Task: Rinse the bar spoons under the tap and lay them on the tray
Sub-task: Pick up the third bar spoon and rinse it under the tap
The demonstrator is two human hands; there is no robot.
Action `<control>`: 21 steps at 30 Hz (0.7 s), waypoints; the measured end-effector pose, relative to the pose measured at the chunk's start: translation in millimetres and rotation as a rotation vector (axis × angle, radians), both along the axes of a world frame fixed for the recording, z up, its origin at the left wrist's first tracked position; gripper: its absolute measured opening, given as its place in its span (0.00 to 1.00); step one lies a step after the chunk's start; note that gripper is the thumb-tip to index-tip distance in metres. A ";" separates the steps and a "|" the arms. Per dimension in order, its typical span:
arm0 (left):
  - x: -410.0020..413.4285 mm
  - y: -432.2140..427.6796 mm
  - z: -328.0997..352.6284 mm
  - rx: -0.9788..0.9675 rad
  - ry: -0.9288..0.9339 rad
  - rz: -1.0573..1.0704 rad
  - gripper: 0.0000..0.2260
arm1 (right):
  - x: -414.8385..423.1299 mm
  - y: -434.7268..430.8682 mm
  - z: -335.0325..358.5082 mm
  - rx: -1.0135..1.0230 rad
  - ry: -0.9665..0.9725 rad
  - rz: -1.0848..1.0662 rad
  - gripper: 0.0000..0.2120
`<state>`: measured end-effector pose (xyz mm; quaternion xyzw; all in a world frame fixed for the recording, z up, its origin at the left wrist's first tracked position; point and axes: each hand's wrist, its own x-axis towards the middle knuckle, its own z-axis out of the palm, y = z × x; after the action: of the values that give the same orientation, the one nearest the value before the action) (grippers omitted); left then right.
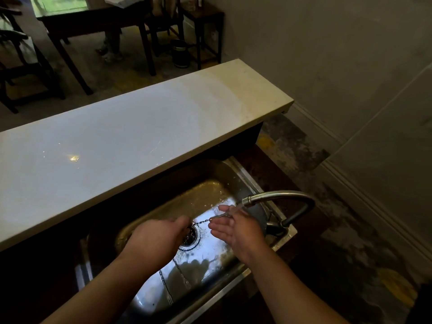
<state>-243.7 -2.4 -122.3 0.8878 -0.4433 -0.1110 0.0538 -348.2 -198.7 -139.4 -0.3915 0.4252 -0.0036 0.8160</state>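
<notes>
Over the steel sink [236,174] my left hand [156,239] is closed on one end of a twisted-stem bar spoon [205,220]. The spoon runs right, level, toward the tap spout [275,197], where water streams down. My right hand [236,228] is spread flat with fingers apart, cupped under the spoon's far end in the stream. Two more twisted bar spoons [181,274] lie on the sink floor between my forearms, one with a small fork tip. No tray is in view.
A long white counter [131,136] runs above the sink's far side. The drain [190,237] sits under the held spoon. The tap's handle base [277,228] is at the sink's right rim. Dark tables and chairs stand beyond the counter; a wall is on the right.
</notes>
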 end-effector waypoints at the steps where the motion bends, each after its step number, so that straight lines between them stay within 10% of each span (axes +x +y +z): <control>1: -0.3 0.1 -0.4 0.016 -0.014 -0.006 0.10 | 0.6 0.8 -0.6 0.006 0.001 -0.006 0.14; 12: -0.9 -1.2 -19.1 -0.028 0.106 0.048 0.11 | -4.9 4.1 -6.7 -0.015 -0.064 0.081 0.18; 21: -11.9 27.1 -92.6 -0.076 0.336 0.570 0.18 | -12.8 -2.1 -5.4 -0.608 0.113 0.207 0.11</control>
<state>-255.6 24.7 -214.9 0.9428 -0.1658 -0.2199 0.1880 -361.0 -200.8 -144.8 -0.6581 0.4073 -0.0258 0.6327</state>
